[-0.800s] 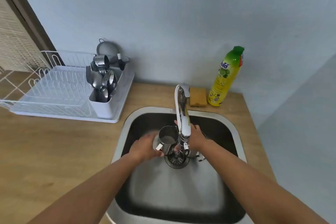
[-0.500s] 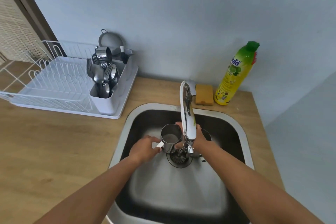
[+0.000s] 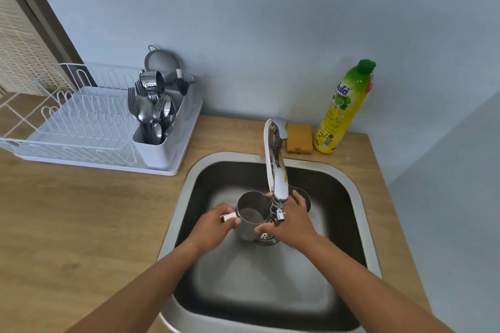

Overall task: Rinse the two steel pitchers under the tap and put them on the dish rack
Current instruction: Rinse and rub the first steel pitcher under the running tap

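A steel pitcher [image 3: 251, 213] stands upright in the sink [image 3: 189, 184], just left of the tap [image 3: 274, 167] spout. My left hand [image 3: 213, 227] grips its handle on the left side. My right hand [image 3: 290, 220] wraps round the pitcher's right side from under the spout, thumb at the base and fingers at the rim. The second steel pitcher [image 3: 305, 197] sits behind my right hand, mostly hidden by it and the tap. The white dish rack [image 3: 81, 127] is on the counter at the left. Whether water runs is unclear.
The rack's cutlery holder [image 3: 151, 116] is full of forks and spoons, with a steel cup and a strainer behind it. A yellow sponge [image 3: 299, 138] and a dish soap bottle [image 3: 343, 108] stand behind the sink. The drain strainer [image 3: 266, 236] lies under my hands.
The camera view has shifted, so everything sits further right and lower in the picture. Both hands stay on the pitcher under the tap, with my right hand wrapped further round it.
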`<control>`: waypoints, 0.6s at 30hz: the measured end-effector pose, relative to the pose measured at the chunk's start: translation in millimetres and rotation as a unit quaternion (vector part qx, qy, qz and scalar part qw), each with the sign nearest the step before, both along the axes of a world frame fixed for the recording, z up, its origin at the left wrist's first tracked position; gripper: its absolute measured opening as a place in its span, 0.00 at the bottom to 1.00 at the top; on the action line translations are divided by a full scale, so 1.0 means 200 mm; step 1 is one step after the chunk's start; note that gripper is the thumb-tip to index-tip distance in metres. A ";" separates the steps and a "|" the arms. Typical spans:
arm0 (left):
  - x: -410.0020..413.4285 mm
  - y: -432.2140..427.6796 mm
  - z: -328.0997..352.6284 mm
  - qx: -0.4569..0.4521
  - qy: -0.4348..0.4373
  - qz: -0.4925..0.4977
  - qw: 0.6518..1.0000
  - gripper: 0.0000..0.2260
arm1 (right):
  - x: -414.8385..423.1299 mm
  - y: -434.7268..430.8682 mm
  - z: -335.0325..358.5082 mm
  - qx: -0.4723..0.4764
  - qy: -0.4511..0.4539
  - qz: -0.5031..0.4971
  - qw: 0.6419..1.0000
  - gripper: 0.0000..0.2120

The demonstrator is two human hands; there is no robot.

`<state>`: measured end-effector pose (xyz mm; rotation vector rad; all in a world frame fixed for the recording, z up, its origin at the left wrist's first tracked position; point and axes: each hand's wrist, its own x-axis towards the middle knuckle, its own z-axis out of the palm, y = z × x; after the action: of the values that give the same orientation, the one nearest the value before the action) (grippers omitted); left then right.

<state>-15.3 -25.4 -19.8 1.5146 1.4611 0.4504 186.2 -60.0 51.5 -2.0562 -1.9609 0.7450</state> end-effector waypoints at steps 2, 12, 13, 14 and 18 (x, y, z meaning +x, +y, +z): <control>0.02 -0.03 0.02 -0.007 -0.027 -0.002 1.000 0.03 | 0.01 -0.04 -0.01 -0.003 0.005 -0.026 1.000 0.34; 0.05 -0.09 0.15 0.036 -0.049 -0.005 0.998 0.07 | 0.16 -0.03 -0.06 -0.045 0.033 -0.034 0.998 0.33; 0.05 -0.10 0.16 0.038 -0.047 -0.010 0.998 0.06 | 0.19 -0.01 -0.04 -0.066 0.045 -0.028 0.996 0.32; 0.05 -0.10 0.17 0.040 -0.048 -0.012 0.998 0.05 | 0.23 0.01 -0.01 -0.079 0.059 -0.025 0.995 0.30; 0.06 -0.12 0.19 0.050 -0.048 -0.008 0.998 0.06 | 0.34 0.17 0.19 0.061 0.104 -0.064 0.991 0.21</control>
<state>-3.3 -49.5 18.3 1.5605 1.3679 0.5871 255.2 -27.0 89.3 -1.9272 -1.7005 0.7592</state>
